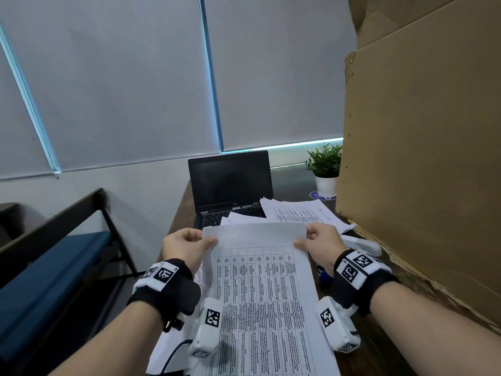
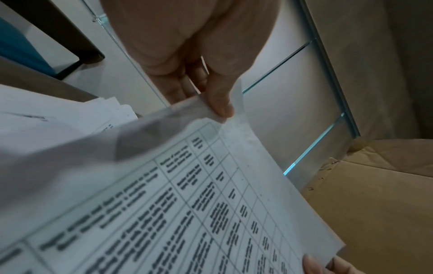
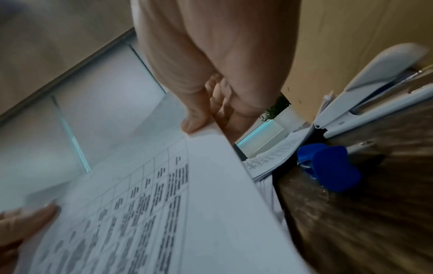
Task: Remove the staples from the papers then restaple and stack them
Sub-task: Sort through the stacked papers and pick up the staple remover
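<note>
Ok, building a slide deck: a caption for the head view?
Both hands, left and right, hold a printed sheet by its top corners above the desk.

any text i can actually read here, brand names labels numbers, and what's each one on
"DELL": on the bezel below the laptop screen, small but legible.
Held table sheet: printed text, too blurred to read.
Paper pile behind it: print too small.
Purple round label under the plant pot: unreadable.
Wrist camera markers: square codes, no words.

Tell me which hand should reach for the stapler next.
Right hand, probably: the white stapler lies on the desk just beyond it, while the left hand pinches the papers on the far side.
</note>
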`<action>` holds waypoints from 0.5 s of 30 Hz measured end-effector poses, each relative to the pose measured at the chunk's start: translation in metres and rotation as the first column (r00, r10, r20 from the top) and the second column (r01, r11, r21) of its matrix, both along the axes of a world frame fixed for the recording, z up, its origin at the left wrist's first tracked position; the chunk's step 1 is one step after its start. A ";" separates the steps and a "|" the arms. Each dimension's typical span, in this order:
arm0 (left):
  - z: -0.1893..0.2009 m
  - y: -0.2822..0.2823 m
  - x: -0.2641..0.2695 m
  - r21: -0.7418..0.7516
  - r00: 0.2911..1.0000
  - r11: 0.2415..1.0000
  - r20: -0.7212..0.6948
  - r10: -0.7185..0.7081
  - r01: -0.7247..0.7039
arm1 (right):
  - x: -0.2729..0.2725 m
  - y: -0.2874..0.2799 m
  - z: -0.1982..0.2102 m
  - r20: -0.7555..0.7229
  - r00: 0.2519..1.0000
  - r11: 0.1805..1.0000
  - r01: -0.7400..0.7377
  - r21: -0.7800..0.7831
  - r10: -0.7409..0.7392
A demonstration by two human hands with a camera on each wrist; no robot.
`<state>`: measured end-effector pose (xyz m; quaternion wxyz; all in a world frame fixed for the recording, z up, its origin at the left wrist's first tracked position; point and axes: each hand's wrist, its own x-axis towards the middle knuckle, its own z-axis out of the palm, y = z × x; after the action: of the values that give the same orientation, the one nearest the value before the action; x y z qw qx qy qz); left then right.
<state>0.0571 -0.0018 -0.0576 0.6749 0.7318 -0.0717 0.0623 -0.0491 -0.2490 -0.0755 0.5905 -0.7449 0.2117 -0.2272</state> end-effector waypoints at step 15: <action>-0.009 0.015 0.005 -0.078 0.972 0.970 0.052 -0.229 0.232 | -0.004 0.000 -0.001 0.179 0.979 0.949 0.032 0.312 -0.092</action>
<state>0.0622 0.0132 -0.0664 0.7058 0.6882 -0.1679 0.0019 -0.0535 -0.2489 -0.0767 0.7095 -0.6113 0.2101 -0.2807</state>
